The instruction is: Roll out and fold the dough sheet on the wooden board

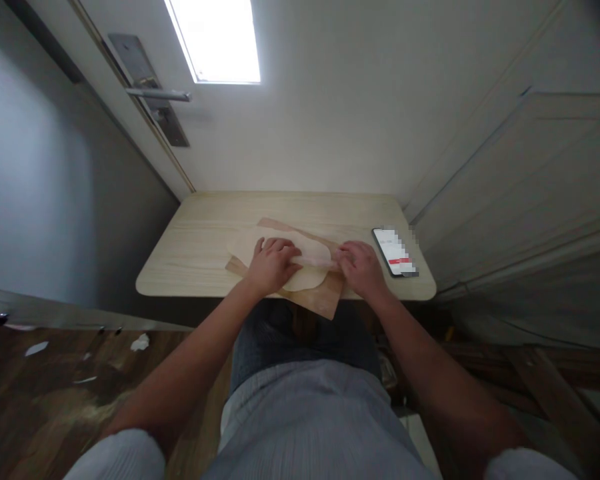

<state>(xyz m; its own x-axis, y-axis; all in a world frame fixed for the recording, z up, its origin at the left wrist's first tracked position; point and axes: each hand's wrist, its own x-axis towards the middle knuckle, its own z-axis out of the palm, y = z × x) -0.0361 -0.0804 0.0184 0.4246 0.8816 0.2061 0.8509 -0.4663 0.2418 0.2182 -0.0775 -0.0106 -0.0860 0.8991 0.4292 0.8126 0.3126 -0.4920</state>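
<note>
A pale sheet of rolled dough (307, 277) lies on a wooden board (325, 301) near the front edge of a small light wooden table (200, 240). My left hand (271, 264) rests on the dough with its fingers curled over what looks like a rolling pin (315, 261) lying across the sheet. My right hand (361, 263) is closed over the pin's right end at the edge of the dough. The pin is mostly hidden by both hands.
A phone (394, 252) with a lit screen lies on the table's right side. A white door with a metal handle (157, 95) stands behind the table. My knees are under the table; the wooden floor at left carries paper scraps (140, 342).
</note>
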